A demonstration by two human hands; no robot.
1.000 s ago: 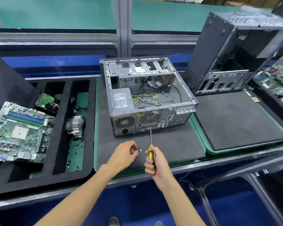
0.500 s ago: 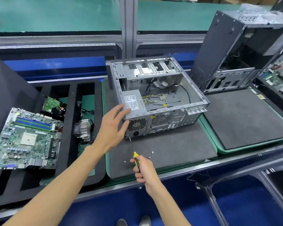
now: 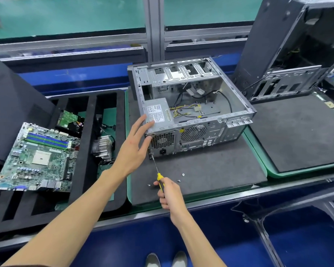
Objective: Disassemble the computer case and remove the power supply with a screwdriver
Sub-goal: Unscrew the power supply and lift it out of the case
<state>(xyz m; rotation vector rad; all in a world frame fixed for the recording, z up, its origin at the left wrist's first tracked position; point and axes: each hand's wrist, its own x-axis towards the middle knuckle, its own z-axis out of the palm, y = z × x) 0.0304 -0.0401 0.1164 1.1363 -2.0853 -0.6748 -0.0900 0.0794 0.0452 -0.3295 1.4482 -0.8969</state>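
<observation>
The open grey steel computer case lies on its side on the dark foam mat near the middle of the desk, its rear panel turned toward the front edge. The grey boxed power supply is seated in the case's near left corner, with its perforated fan grille and socket showing through the rear panel.

The left hand is laid against that corner with fingers spread and mostly straight, fingertips touching the supply's top edge and the thumb pressed to the rear panel; nothing is clasped. The right hand is wrapped around the handle of the yellow-and-black screwdriver, whose tip is set at the lower left of the rear panel, where a mounting screw is judged to sit (the screw head itself is too small to make out).

For this step, the blade should be kept in line with the screw axis and pushed firmly inward while it is turned, so that the head is not stripped. The case should be braced by the left hand against that push, since the foam may let it slide. 3 small loose silver screws lie on the mat beside the right hand; the next one should be put with them, away from the front edge. The supply's yellow and black cables should be checked before anything is lifted out.
</observation>
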